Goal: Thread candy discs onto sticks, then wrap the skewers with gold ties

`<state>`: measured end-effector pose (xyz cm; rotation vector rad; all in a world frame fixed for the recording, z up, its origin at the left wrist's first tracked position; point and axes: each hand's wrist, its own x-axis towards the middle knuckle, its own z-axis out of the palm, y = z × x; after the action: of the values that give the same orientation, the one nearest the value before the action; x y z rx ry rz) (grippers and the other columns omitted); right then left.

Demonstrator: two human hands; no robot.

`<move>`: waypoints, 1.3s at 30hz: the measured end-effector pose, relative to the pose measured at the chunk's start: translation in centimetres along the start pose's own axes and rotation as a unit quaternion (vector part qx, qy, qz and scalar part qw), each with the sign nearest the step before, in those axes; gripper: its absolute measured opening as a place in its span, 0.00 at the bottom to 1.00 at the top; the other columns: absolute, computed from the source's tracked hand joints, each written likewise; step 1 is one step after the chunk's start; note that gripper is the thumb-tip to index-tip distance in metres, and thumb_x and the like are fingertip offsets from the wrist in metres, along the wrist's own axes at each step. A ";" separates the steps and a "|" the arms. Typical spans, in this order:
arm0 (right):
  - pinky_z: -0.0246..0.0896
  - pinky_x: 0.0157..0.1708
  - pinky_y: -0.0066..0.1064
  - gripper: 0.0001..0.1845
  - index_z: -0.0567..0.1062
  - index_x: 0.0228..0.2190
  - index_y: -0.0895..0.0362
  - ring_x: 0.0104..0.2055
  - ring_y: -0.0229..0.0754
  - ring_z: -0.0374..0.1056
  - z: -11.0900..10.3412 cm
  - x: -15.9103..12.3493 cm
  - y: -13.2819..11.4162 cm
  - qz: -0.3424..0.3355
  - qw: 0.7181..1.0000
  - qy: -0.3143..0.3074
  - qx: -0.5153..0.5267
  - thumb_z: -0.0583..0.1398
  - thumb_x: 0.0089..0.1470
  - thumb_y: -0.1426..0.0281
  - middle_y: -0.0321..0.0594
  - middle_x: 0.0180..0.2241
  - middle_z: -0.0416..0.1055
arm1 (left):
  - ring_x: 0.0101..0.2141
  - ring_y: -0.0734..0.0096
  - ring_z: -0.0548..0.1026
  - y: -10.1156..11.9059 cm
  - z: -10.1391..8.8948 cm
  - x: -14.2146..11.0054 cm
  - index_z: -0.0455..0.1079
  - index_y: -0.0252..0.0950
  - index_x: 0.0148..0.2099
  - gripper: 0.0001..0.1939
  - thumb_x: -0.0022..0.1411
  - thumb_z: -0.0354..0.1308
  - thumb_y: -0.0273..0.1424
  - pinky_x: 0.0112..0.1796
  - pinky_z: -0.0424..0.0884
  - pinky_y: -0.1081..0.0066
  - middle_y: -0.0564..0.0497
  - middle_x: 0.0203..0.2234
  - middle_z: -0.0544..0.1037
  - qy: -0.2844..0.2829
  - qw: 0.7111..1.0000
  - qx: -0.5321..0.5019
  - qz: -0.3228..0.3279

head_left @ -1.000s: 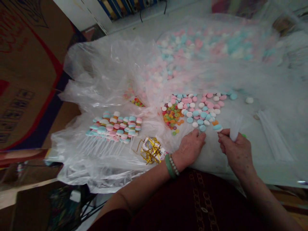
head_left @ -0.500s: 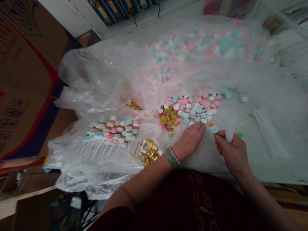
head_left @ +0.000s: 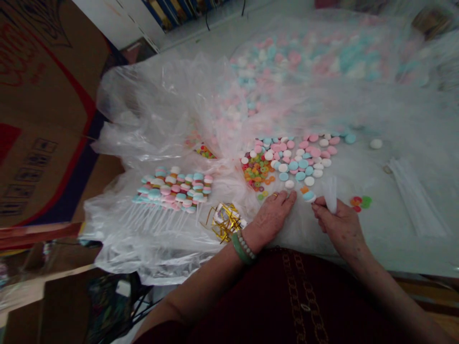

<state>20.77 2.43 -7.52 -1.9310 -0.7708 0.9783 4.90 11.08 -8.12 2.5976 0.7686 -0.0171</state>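
Note:
My right hand (head_left: 339, 224) is closed around a bundle of white sticks (head_left: 332, 193) and a marshmallow skewer (head_left: 309, 195). On the skewer's tip are an orange gummy piece and blue and white marshmallows. To its left, my left hand (head_left: 274, 215) rests low over the sheet with fingers stretched out; nothing shows in it, though its fingertips are partly hidden. Just beyond the fingers lie loose pink, blue and white marshmallows (head_left: 301, 164) and a heap of small gummy rings (head_left: 256, 172).
Finished-looking skewers (head_left: 172, 191) lie in rows at left, beside gold twist ties (head_left: 225, 222). A clear bag of marshmallows (head_left: 294, 57) covers the back. More white sticks (head_left: 418, 200) and a few gummy rings (head_left: 356, 203) are at right. A cardboard box (head_left: 43, 119) stands far left.
Both hands have shifted left relative to the table, the right one carrying the skewer and sticks. Red and orange gummy rings by the green one now show beside my right hand.

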 end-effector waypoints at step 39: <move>0.51 0.26 0.30 0.11 0.66 0.21 0.54 0.24 0.40 0.60 2.1 -1.1 -0.9 -0.099 0.969 -0.070 -0.216 0.50 0.52 0.67 0.36 0.19 0.64 | 0.28 0.71 0.68 1.0 -0.7 1.3 0.67 0.36 0.41 0.14 0.66 0.41 0.35 0.33 0.66 0.71 0.53 0.24 0.69 0.133 0.895 -0.350 -0.244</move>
<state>18.24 2.81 -7.09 -2.1083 -1.3232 0.8812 6.40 11.28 -7.28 1.6975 1.2365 0.3977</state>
